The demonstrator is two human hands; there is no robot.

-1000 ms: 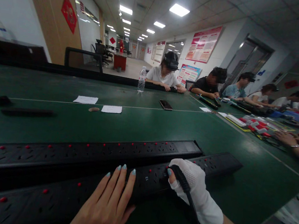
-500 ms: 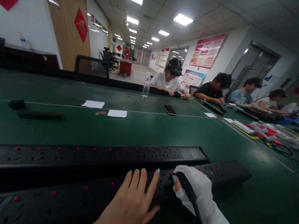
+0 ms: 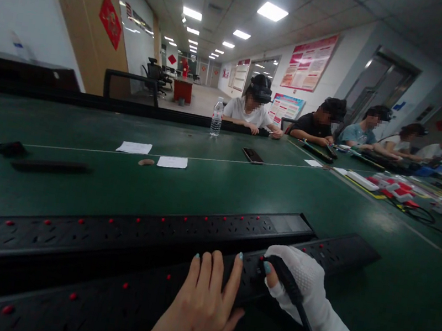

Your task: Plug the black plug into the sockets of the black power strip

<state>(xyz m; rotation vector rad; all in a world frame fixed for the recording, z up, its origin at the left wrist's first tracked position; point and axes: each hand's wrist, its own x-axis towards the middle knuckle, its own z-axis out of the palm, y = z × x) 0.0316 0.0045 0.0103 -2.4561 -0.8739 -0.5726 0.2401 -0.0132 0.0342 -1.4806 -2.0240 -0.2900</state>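
Note:
Two long black power strips with red switches lie side by side on the green table; the far strip [image 3: 144, 229] runs behind the near strip [image 3: 108, 296]. My bare left hand [image 3: 202, 308] lies flat on the near strip, fingers stretched out. My right hand [image 3: 305, 296], in a white glove, is closed round a black plug with its cable [image 3: 298, 312] and holds it against the near strip's top, close to its right end.
Two white paper slips [image 3: 135, 147], a small tan object [image 3: 146, 162], a black bar [image 3: 51, 166], a phone [image 3: 253, 155] and a water bottle [image 3: 217, 118] lie further out. Several people sit along the far and right sides with red and white parts [image 3: 389, 189].
My left hand has slid right along the near strip, closer to my gloved right hand. The right hand keeps its hold on the plug at the same spot.

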